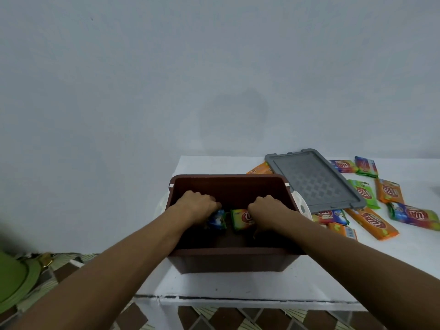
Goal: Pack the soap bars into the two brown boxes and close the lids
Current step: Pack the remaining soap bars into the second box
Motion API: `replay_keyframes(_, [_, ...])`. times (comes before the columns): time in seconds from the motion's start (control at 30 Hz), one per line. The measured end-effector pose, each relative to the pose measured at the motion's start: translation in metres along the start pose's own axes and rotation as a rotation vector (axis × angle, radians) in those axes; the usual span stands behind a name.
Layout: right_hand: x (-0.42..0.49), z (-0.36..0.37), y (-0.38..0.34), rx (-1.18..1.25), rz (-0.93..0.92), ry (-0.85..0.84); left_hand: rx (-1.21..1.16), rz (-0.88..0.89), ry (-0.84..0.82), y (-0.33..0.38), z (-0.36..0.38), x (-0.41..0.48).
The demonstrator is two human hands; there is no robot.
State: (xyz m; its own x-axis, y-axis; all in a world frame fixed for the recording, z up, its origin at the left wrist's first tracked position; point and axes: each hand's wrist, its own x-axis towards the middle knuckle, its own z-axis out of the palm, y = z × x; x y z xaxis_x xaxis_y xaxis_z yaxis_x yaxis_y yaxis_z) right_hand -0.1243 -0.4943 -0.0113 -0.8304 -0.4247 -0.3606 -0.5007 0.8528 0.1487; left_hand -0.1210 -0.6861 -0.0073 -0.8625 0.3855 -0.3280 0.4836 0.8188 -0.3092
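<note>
An open brown box [228, 260] stands on the white table [214, 287]. Both my hands reach down inside it. My left hand [196, 206] grips a blue-wrapped soap bar [217, 220] with curled fingers. My right hand [269, 208] grips a green-and-yellow soap bar [239, 219] beside it. The box floor under the bars is dark and hard to read. A grey lid [314, 179] lies flat to the right of the box. Several wrapped soap bars [371, 222] in orange, green and blue lie scattered around and partly under the lid.
A pale wall rises behind the table. The table's front edge [238, 300] runs below the box. A patterned tiled floor [71, 265] shows at the left and below. A green object [14, 279] sits at the far left edge.
</note>
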Motion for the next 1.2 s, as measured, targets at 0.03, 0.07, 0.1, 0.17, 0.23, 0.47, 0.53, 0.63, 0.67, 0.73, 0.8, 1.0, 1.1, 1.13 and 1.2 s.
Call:
replay_keyframes(0.03, [-0.002,0.000,0.002,0.011,0.006,-0.017,0.032,0.021,0.007,0.001,-0.002,0.000])
replay_keyframes(0.07, [-0.005,-0.004,0.004,0.030,0.009,-0.030,0.047,0.030,0.002,0.001,-0.004,0.000])
replay_keyframes(0.1, [-0.007,-0.008,0.006,0.059,0.008,-0.047,0.035,0.029,-0.019,0.001,-0.006,-0.001])
replay_keyframes(0.17, [-0.014,-0.015,0.010,0.076,-0.013,-0.070,-0.040,0.014,-0.063,0.001,-0.008,-0.001])
replay_keyframes(0.23, [-0.025,-0.022,0.016,-0.008,-0.038,0.001,-0.101,-0.007,-0.057,0.003,-0.014,-0.003])
replay_keyframes(0.47, [-0.069,-0.011,0.085,0.279,-0.078,0.593,-0.310,-0.023,0.259,0.026,-0.054,0.003])
replay_keyframes(0.53, [-0.083,0.015,0.116,0.370,-0.024,0.659,-0.351,-0.012,0.342,0.043,-0.066,0.009])
replay_keyframes(0.63, [-0.099,0.062,0.160,0.342,0.126,0.485,-0.321,0.021,0.450,0.072,-0.086,0.016])
replay_keyframes(0.67, [-0.107,0.082,0.180,0.306,0.184,0.390,-0.317,0.036,0.486,0.086,-0.096,0.021])
replay_keyframes(0.73, [-0.120,0.117,0.206,0.233,0.298,0.222,-0.339,0.065,0.552,0.106,-0.111,0.028])
replay_keyframes(0.8, [-0.137,0.145,0.228,0.279,0.378,0.136,-0.362,0.093,0.604,0.135,-0.125,0.037])
replay_keyframes(1.0, [-0.159,0.190,0.235,0.620,0.480,0.613,-0.419,0.120,0.457,0.234,-0.138,0.062])
replay_keyframes(1.1, [-0.170,0.209,0.233,0.874,0.507,0.751,-0.442,-0.027,0.225,0.285,-0.114,0.080])
replay_keyframes(1.13, [-0.170,0.210,0.232,0.925,0.517,0.771,-0.442,-0.076,0.181,0.297,-0.105,0.085])
replay_keyframes(1.2, [-0.168,0.211,0.231,0.931,0.540,0.757,-0.483,-0.170,0.151,0.313,-0.092,0.090])
